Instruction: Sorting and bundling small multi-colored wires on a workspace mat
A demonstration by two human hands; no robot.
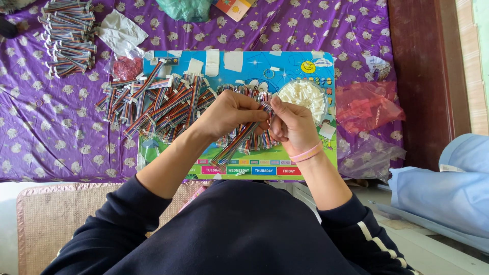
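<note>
Purple patterned cloth point(46, 137) covers the surface, with 1 bright picture board point(285, 63) laid flat on it, coloured label strips along its near edge; a red plastic bag point(367, 104) and a clear bag point(369, 158) lie right of the board, and 1 stack of ribbon cables point(69, 35) sits far left. 1 loose heap of rainbow ribbon cables point(163, 104) covers the board's left half, and 1 round clear tub of white connectors point(304, 97) stands on its right. Left hand point(229, 114) grips 1 ribbon cable point(239, 141) above the board; right hand point(293, 125), fingers pressed together, pinches the cable's upper end.
</note>
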